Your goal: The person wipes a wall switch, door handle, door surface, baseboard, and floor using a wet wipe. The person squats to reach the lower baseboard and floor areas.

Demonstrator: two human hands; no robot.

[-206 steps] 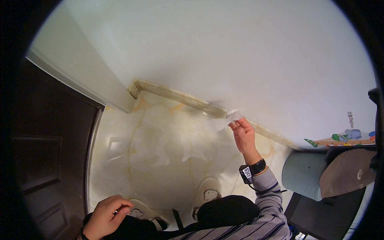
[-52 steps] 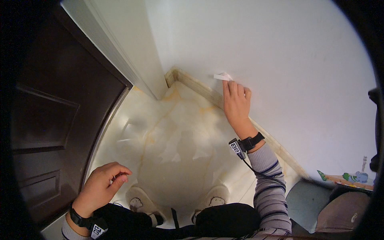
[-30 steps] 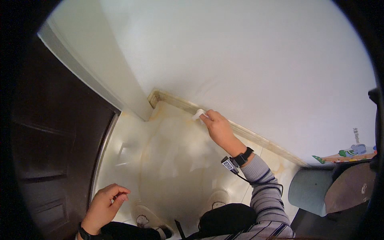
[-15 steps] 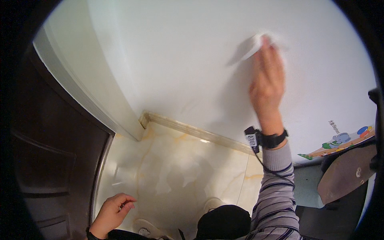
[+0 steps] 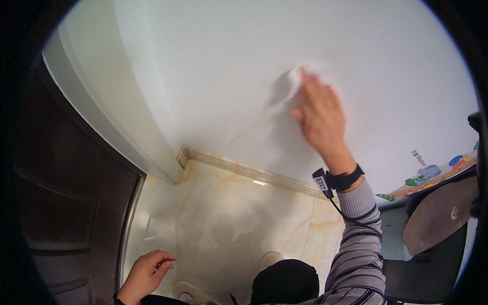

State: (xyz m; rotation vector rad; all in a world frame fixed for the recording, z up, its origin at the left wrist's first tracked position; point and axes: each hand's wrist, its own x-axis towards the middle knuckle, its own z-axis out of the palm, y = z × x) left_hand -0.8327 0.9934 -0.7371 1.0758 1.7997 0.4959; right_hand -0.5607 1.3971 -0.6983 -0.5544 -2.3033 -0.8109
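Against the white wall [image 5: 218, 66], my right hand [image 5: 321, 109] presses a white cloth or tissue [image 5: 294, 84] flat under its fingers. The hand is smeared by motion, and most of the white piece is hidden beneath it. A black wrist strap with a small corded module [image 5: 323, 183] sits at that wrist, below a striped sleeve. Low on the left, my left hand [image 5: 148, 272] hangs over the floor with its fingers loosely curled toward the thumb. Nothing shows between those fingers.
A dark brown door [image 5: 76, 178] with a pale frame [image 5: 117, 101] stands at the left. A baseboard [image 5: 244, 170] runs along the wall above the marbled floor tiles [image 5: 229, 213]. At the right are an animal sticker [image 5: 432, 173] and a brown-grey flat item [image 5: 439, 216].
My right hand has slid left and downward along the wall with the white piece, tilting to the left. My left hand has shifted slightly right and down.
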